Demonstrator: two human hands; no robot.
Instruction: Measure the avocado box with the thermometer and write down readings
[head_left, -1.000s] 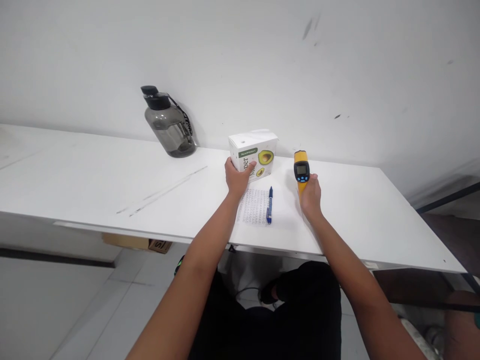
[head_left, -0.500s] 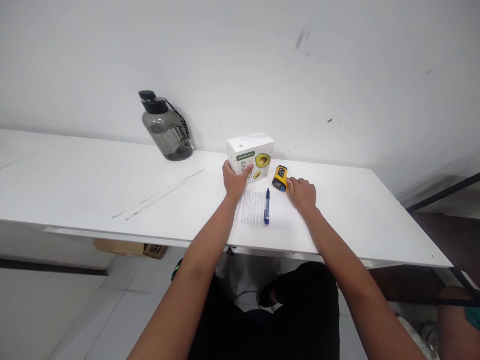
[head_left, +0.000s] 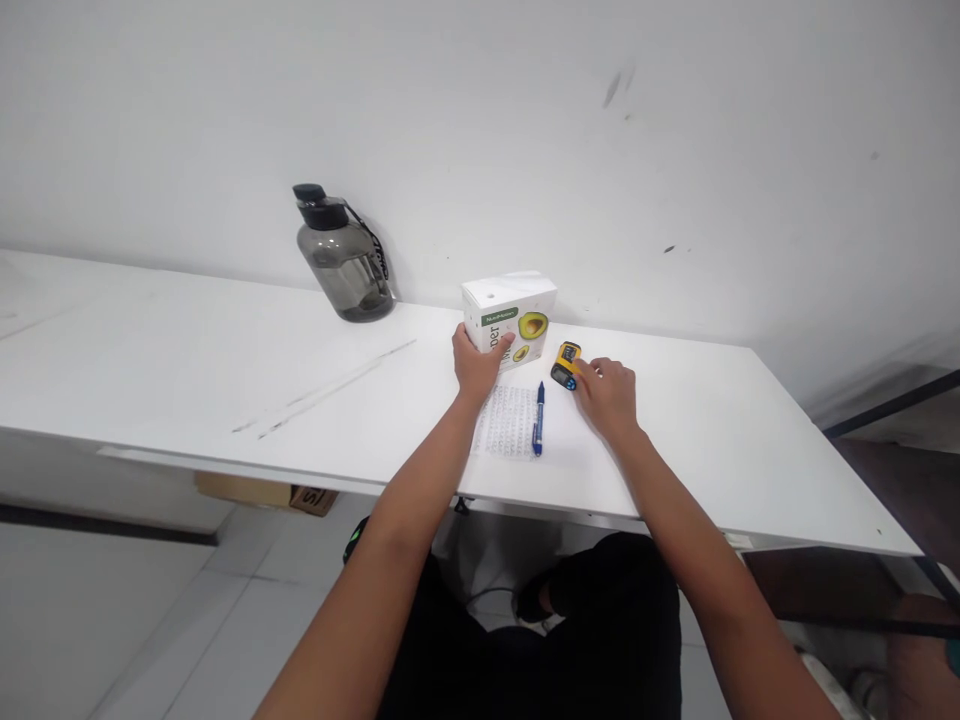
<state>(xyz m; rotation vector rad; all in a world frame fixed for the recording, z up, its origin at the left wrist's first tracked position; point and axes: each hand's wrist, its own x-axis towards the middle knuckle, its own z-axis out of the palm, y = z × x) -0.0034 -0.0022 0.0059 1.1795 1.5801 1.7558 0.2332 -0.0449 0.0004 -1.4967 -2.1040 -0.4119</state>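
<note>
My left hand (head_left: 478, 368) wraps round the lower left side of a white carton (head_left: 512, 296) with avocado pictures and a green label, its thumb across the printed front. The carton stands upright on the table near the wall. Just to the right, my right hand (head_left: 609, 398) has its fingertips closed on the right edge of a yellow-and-black handheld digital meter (head_left: 568, 366). This meter lies on the table, with a small screen and blue buttons facing up. Between my forearms, a blue pen (head_left: 538, 420) lies along the right side of a handwritten sheet of paper (head_left: 505, 422).
A grey, see-through water jug (head_left: 346, 268) with a black lid stands left of the carton, close to the wall. The white table (head_left: 360, 400) runs along that wall. Under it, a cardboard box (head_left: 244, 490) sits at the left. Part of another person (head_left: 919, 650) shows at lower right.
My right fingers have shifted up over the meter's edge, and the meter has turned slightly. My left hand keeps its hold on the carton. The whole view has moved a little.
</note>
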